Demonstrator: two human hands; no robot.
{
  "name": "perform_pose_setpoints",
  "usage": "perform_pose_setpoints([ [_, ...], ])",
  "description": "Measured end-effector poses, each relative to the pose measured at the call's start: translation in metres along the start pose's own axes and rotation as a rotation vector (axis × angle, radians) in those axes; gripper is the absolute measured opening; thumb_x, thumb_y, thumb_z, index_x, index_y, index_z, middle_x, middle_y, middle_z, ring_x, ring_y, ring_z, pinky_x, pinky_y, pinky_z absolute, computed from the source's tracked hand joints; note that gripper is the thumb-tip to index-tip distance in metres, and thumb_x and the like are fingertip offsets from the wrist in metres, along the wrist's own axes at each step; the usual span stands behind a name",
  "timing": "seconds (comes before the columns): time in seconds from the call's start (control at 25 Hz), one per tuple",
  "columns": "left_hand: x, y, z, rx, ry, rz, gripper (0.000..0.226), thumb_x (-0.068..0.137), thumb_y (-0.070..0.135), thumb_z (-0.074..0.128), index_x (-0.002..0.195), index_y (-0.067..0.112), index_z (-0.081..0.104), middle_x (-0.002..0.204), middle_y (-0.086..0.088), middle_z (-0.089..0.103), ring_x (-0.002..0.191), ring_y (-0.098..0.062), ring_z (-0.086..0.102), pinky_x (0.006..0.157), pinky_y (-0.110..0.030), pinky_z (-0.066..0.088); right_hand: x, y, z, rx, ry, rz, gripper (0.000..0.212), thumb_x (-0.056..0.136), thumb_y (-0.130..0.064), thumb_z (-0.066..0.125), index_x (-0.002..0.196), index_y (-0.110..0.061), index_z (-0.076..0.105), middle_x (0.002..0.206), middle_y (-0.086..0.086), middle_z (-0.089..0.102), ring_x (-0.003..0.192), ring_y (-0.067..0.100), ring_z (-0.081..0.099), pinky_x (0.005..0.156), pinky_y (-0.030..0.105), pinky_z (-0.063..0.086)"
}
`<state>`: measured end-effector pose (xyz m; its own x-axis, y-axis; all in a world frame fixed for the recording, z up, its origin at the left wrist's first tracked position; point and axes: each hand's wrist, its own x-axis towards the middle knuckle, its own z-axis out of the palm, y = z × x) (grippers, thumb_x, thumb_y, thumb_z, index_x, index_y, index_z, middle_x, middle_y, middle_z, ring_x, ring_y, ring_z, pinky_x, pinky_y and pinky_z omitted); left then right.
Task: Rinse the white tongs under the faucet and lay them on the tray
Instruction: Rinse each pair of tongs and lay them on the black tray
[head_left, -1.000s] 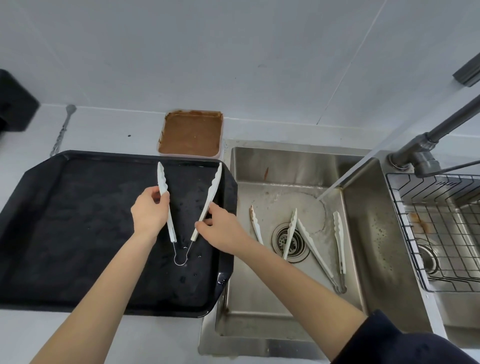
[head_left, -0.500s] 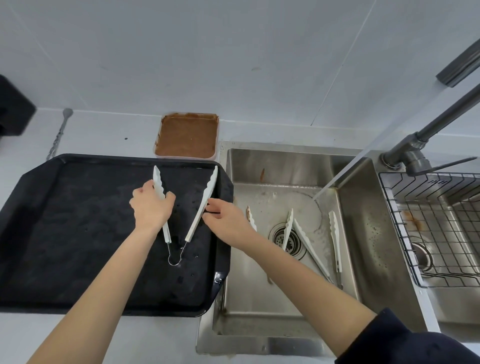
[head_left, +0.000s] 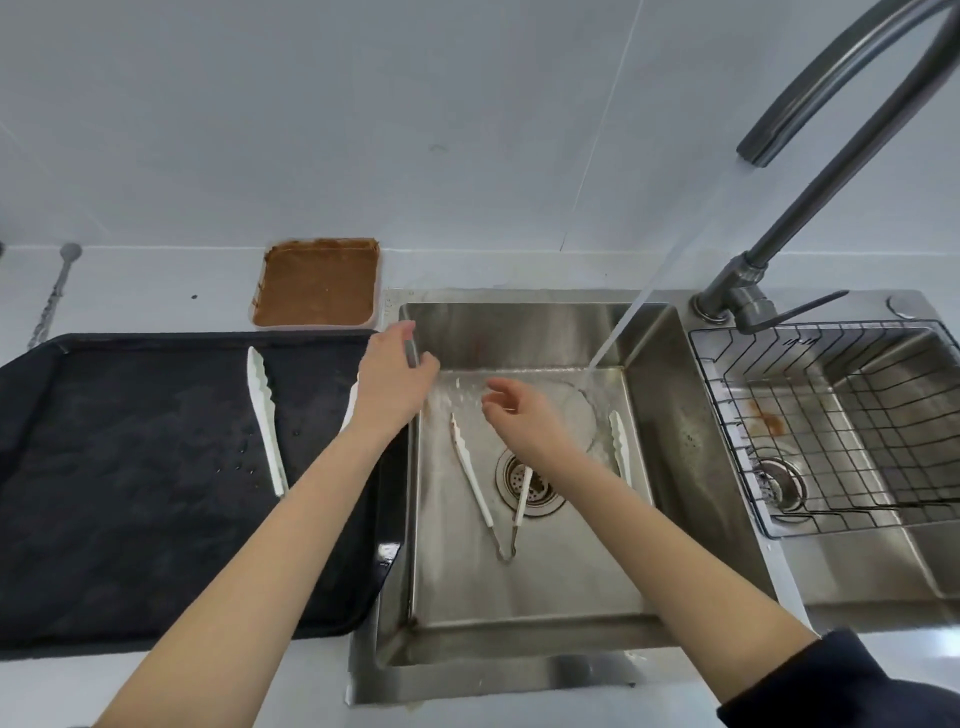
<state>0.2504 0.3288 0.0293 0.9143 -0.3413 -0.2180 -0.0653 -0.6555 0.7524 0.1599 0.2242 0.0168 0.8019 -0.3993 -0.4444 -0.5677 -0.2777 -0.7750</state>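
One pair of white tongs (head_left: 266, 419) lies spread open on the black tray (head_left: 130, 467); my left forearm hides its right arm and the hinge. My left hand (head_left: 394, 382) hovers over the sink's left rim with loosely curled fingers and holds nothing. Above the basin of the left sink (head_left: 524, 587), my right hand (head_left: 519, 415) is empty too, fingers relaxed. Below it a second pair of tongs (head_left: 470, 470) with a brown-stained tip lies across the drain (head_left: 530, 480). A third pair (head_left: 621, 441) lies partly under my right arm. The grey faucet (head_left: 810, 171) runs, its stream (head_left: 621, 327) hitting the basin floor.
A container of brown paste (head_left: 318, 283) stands behind the tray against the wall. A wire rack (head_left: 831, 415) sits in the right sink. A metal utensil (head_left: 54, 296) lies on the counter at the far left.
Both hands let go of the tongs, which now lie on the tray, and moved right to the sink. The view has shifted right and closer.
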Motion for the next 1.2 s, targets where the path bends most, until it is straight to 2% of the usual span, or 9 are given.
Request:
perform_pose_setpoints([
  [0.16,-0.007,0.021,0.046,0.015,-0.129,0.033,0.048,0.091,0.012,0.047,0.138,0.008,0.037,0.139,-0.012,0.047,0.125,-0.024,0.047,0.102,-0.03,0.035,-0.001,0.035,-0.034,-0.01,0.071,0.104,0.045,0.094,-0.015,0.043,0.138,-0.011,0.041,0.133,0.01,0.055,0.118,0.025,0.054,0.093,0.025,0.038],
  [0.36,-0.015,0.026,0.103,0.033,-0.266,-0.077,0.046,0.091,0.013,0.047,0.135,0.005,0.04,0.139,-0.012,0.048,0.126,-0.026,0.047,0.104,-0.032,0.036,0.001,0.085,-0.072,-0.061,0.092,0.252,0.046,0.092,-0.016,0.044,0.138,-0.011,0.04,0.122,0.009,0.059,0.11,0.024,0.055,0.097,0.03,0.041],
  [0.48,-0.02,0.025,0.137,0.055,-0.348,-0.15,0.047,0.091,0.015,0.047,0.135,0.003,0.038,0.135,-0.013,0.05,0.123,-0.028,0.049,0.099,-0.03,0.038,0.006,0.116,-0.086,-0.09,0.074,0.327,0.049,0.093,-0.017,0.044,0.14,-0.009,0.037,0.138,0.012,0.05,0.123,0.027,0.05,0.099,0.029,0.039],
  [0.56,-0.023,0.022,0.157,0.047,-0.407,-0.21,0.039,0.091,0.014,0.046,0.129,0.006,0.044,0.108,-0.002,0.059,0.108,-0.023,0.052,0.085,-0.026,0.041,0.009,0.134,-0.092,-0.111,0.046,0.37,0.05,0.094,-0.018,0.043,0.142,-0.008,0.034,0.143,0.014,0.045,0.128,0.028,0.046,0.1,0.029,0.037],
  [0.6,-0.023,0.018,0.169,0.046,-0.426,-0.243,0.028,0.091,0.014,0.046,0.118,0.012,0.05,0.088,0.006,0.055,0.095,-0.019,0.051,0.072,-0.022,0.041,0.011,0.142,-0.094,-0.112,0.032,0.389,0.051,0.094,-0.018,0.043,0.143,-0.008,0.033,0.144,0.015,0.044,0.128,0.028,0.045,0.1,0.029,0.037],
  [0.68,-0.023,0.011,0.188,0.05,-0.467,-0.291,0.009,0.09,0.015,0.048,0.094,0.016,0.055,0.075,0.005,0.051,0.078,-0.016,0.05,0.056,-0.012,0.036,0.015,0.155,-0.096,-0.127,0.018,0.422,0.051,0.094,-0.018,0.042,0.143,-0.007,0.031,0.143,0.015,0.044,0.126,0.029,0.047,0.098,0.028,0.039],
  [0.84,-0.023,-0.003,0.219,-0.062,-0.521,-0.44,0.026,0.087,0.016,0.05,0.11,0.006,0.059,0.103,-0.007,0.06,0.094,-0.017,0.052,0.076,-0.02,0.034,0.027,0.177,-0.095,-0.179,-0.032,0.461,0.051,0.095,-0.018,0.041,0.141,-0.001,0.028,0.145,0.018,0.039,0.131,0.033,0.04,0.101,0.031,0.036],
  [1.04,-0.02,-0.016,0.238,-0.135,-0.572,-0.575,0.042,0.086,0.017,0.051,0.126,0.005,0.051,0.125,-0.009,0.059,0.115,-0.025,0.055,0.084,-0.023,0.038,0.04,0.197,-0.089,-0.179,-0.06,0.526,0.048,0.094,-0.018,0.041,0.138,-0.001,0.032,0.142,0.021,0.041,0.129,0.034,0.041,0.102,0.033,0.037],
  [1.2,-0.018,-0.026,0.243,-0.288,-0.561,-0.655,0.041,0.086,0.015,0.053,0.126,0.01,0.049,0.112,-0.002,0.059,0.1,-0.019,0.056,0.071,-0.023,0.045,0.048,0.2,-0.081,-0.193,-0.075,0.526,0.044,0.094,-0.017,0.042,0.136,-0.004,0.039,0.139,0.019,0.045,0.126,0.032,0.046,0.1,0.03,0.039],
])
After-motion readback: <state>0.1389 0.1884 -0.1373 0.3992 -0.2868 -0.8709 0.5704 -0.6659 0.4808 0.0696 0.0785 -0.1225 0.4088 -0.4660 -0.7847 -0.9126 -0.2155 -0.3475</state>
